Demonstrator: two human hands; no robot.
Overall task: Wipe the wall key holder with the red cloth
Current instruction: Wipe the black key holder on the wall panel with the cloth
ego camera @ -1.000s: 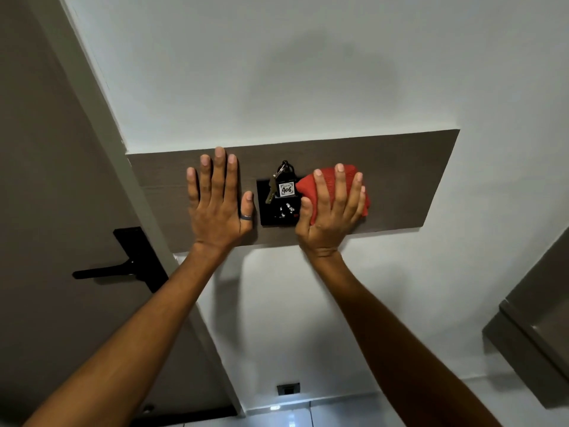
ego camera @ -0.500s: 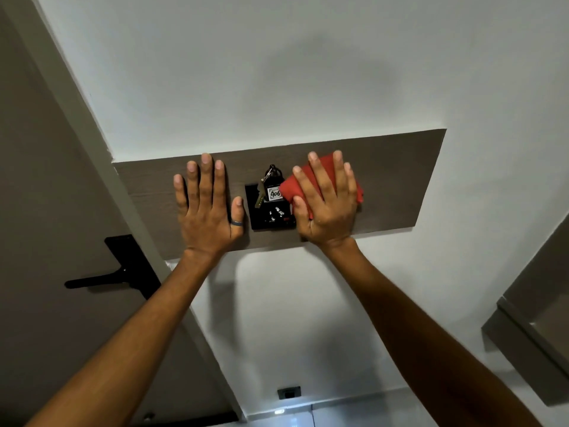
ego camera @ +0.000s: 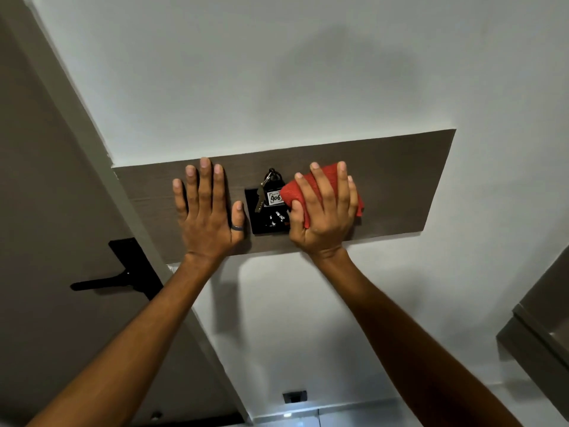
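Observation:
The wall key holder is a long grey-brown wooden panel (ego camera: 397, 186) fixed to a white wall, with a black plate (ego camera: 268, 223) in its middle. A bunch of keys with a white "406" tag (ego camera: 272, 192) hangs on the plate. My right hand (ego camera: 326, 217) presses a folded red cloth (ego camera: 291, 192) flat against the panel, just right of the plate, and the cloth's left edge overlaps the key tag. My left hand (ego camera: 206, 214) lies flat on the panel left of the plate, fingers spread, a ring on the thumb.
A brown door with a black lever handle (ego camera: 123, 272) stands at the left, next to its white frame. A grey cabinet corner (ego camera: 542, 328) juts in at the lower right. A small black wall socket (ego camera: 295, 396) sits low on the wall near the floor.
My right hand and the red cloth have slid left along the panel towards the keys, then slightly up. The left hand stays flat in its place.

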